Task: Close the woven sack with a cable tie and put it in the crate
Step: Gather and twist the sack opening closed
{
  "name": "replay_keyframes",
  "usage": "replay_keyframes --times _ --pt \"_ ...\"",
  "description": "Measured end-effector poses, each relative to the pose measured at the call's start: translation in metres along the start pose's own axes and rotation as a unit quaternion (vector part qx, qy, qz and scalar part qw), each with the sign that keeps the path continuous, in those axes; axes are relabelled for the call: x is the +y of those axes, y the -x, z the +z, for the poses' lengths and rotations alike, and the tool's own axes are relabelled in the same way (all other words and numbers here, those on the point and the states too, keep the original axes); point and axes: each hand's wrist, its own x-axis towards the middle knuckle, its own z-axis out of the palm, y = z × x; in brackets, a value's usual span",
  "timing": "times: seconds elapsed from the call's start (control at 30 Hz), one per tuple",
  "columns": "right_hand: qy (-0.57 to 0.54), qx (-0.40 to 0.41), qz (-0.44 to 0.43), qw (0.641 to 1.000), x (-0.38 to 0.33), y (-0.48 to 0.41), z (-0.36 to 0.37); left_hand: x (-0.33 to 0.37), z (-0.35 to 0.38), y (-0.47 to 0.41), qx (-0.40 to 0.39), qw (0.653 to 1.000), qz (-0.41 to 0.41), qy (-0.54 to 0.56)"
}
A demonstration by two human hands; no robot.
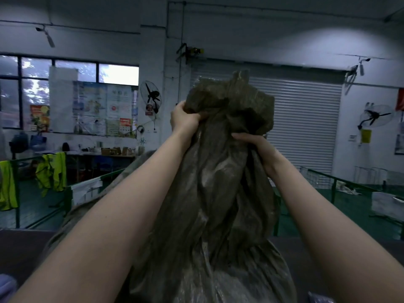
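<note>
The woven sack [218,193] stands tall right in front of the person, its long axis running straight up from the dark counter [24,248] to a bunched mouth at about head height, so both arms reach forward and upward to meet it. The left hand [185,120] is the higher one, closed tight around the gathered fabric on the left side of the neck, knuckles toward us. The right hand [255,145] sits lower and on the right side, fingers curled into the folds just beneath the crumpled top, also gripping cloth. The two hands are near each other, with the twisted neck between them. No cable tie shows on the neck or in either hand, so I judge the mouth is only gathered, not yet fastened. The next move seems to turn on one hand pinching that neck alone, and the right, lower down, looks better placed to hold.
</note>
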Motion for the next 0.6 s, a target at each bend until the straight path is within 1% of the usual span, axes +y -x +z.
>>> replay_keyframes --times 0.03,0.07,0.13,0.17,0.23,0.27,0.33,0.4,0.43,0.47,0.5,0.53,0.6 --pt "-0.002 -0.018 -0.001 1.000 -0.002 -0.001 0.005 0.003 0.005 0.003 -0.017 1.000 0.001 0.024" --pt "-0.005 -0.033 0.000 0.999 -0.003 -0.002 0.011 0.007 0.010 0.007 -0.053 0.997 -0.004 0.053" --pt "-0.012 -0.059 -0.007 0.998 -0.001 -0.007 0.024 0.013 0.021 0.017 -0.152 0.984 -0.030 0.087" --pt "-0.019 -0.063 -0.014 0.998 0.001 -0.009 0.029 0.016 0.025 0.022 -0.207 0.972 -0.058 0.098" --pt "-0.030 -0.046 -0.027 0.998 0.004 -0.010 0.036 0.017 0.024 0.024 -0.276 0.949 -0.101 0.112" --pt "-0.030 -0.019 -0.041 0.999 0.006 -0.010 0.038 0.017 0.021 0.022 -0.287 0.946 -0.102 0.108" --pt "-0.020 0.073 -0.071 0.995 0.008 -0.012 0.037 0.018 0.013 0.020 -0.281 0.952 -0.082 0.089" --pt "-0.008 0.143 -0.084 0.986 0.007 -0.012 0.036 0.018 0.008 0.013 -0.204 0.976 -0.051 0.058" --pt "-0.010 0.167 -0.081 0.983 0.007 -0.012 0.037 0.016 0.005 0.008 -0.153 0.988 -0.023 0.019" --pt "-0.014 0.187 -0.077 0.979 0.007 -0.013 0.036 0.013 0.000 0.004 -0.111 0.993 0.011 -0.043" --pt "-0.022 0.202 -0.073 0.976 0.008 -0.015 0.035 0.009 -0.004 0.002 -0.083 0.990 0.036 -0.108" --pt "-0.027 0.216 -0.072 0.973 0.010 -0.017 0.032 0.004 -0.010 0.000 -0.071 0.984 0.040 -0.160" --pt "-0.027 0.240 -0.062 0.968 0.014 -0.024 0.025 -0.004 -0.021 0.002 -0.092 0.970 -0.002 -0.224"
